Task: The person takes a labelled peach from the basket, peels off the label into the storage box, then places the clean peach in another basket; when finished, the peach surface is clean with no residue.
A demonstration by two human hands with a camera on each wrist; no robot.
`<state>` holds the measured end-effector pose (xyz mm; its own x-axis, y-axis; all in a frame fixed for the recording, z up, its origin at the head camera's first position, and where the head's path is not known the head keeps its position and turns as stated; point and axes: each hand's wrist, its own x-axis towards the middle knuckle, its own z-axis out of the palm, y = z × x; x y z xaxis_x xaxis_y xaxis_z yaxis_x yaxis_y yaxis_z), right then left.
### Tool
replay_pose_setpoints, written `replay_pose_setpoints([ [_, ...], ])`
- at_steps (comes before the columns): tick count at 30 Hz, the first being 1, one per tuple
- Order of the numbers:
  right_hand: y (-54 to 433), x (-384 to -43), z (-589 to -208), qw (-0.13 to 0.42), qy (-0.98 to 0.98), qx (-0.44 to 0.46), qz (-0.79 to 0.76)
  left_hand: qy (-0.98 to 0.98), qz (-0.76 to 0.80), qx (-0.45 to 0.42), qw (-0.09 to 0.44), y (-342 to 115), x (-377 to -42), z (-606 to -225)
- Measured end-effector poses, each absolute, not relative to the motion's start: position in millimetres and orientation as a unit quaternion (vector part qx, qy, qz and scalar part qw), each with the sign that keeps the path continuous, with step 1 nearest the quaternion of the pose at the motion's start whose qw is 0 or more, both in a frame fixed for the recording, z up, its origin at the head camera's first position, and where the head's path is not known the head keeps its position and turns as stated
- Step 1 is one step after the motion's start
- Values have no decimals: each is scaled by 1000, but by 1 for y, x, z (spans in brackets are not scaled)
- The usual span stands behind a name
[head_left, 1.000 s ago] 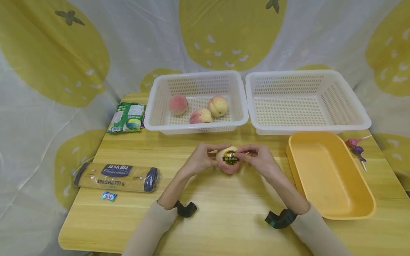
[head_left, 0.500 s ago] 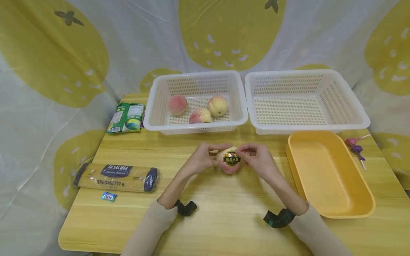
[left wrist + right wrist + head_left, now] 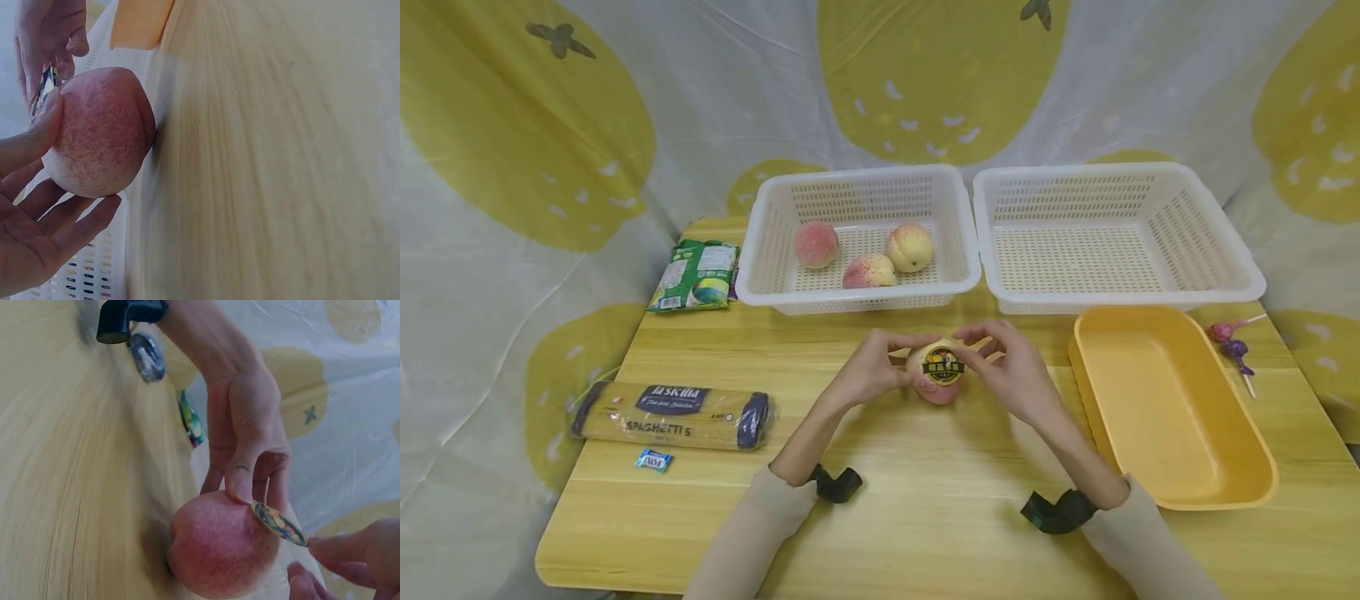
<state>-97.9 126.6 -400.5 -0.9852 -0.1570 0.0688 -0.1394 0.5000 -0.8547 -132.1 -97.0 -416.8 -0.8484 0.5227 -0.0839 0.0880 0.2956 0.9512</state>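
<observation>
Near the table's middle, my left hand [image 3: 872,371] holds a pink and yellow peach [image 3: 106,131] between thumb and fingertips. A round black and gold label sticker [image 3: 943,367] with fruit print and characters faces up on the peach. My left thumb touches one edge of that sticker, as the right wrist view shows. On the opposite edge is my right hand [image 3: 1011,371], its thumb tip at the sticker and index finger bent beside it. In the right wrist view this edge of the sticker stands out past the peach's curve. The right index tip is hidden there.
Behind the hands stand a white basket [image 3: 857,297] with three peaches and a second white basket [image 3: 1127,298]. An orange-yellow tray [image 3: 1165,400] is at right, beside two lollipops [image 3: 1232,342]. Left lie a spaghetti pack [image 3: 670,417], a small blue candy [image 3: 654,460] and a green packet [image 3: 696,275].
My right index finger and thumb have spread slightly, and the hand has shifted a little away from me. The sticker has turned and tilted slightly. My left hand keeps its grip on the peach.
</observation>
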Motion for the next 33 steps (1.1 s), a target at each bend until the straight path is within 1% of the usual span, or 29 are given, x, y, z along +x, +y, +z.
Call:
replay_pose_setpoints([
  [4, 129, -99, -401, 10, 854, -97, -510, 782, 560, 196, 191, -97, -132, -417],
  [7, 127, -99, -400, -4, 858, -107, -503, 784, 558, 197, 190, -96, -133, -417],
  [17, 119, -84, -386, -108, 880, -155, -435, 797, 541, 191, 191, -94, -136, -416],
  [19, 124, -81, -377, -132, 880, -155, -429, 798, 539, 191, 190, -95, -136, -416],
  [22, 144, -80, -359, -147, 882, -132, -427, 800, 538, 188, 190, -97, -136, -417],
  [24, 165, -81, -349, -137, 886, -114, -428, 799, 539, 186, 192, -97, -136, -417],
  [27, 202, -82, -338, -105, 892, -81, -432, 795, 544, 182, 197, -98, -136, -419],
  [29, 228, -84, -335, -82, 893, -55, -439, 793, 547, 181, 198, -100, -136, -420],
  [33, 275, -89, -342, -44, 886, -43, -460, 790, 552, 177, 200, -102, -136, -420],
])
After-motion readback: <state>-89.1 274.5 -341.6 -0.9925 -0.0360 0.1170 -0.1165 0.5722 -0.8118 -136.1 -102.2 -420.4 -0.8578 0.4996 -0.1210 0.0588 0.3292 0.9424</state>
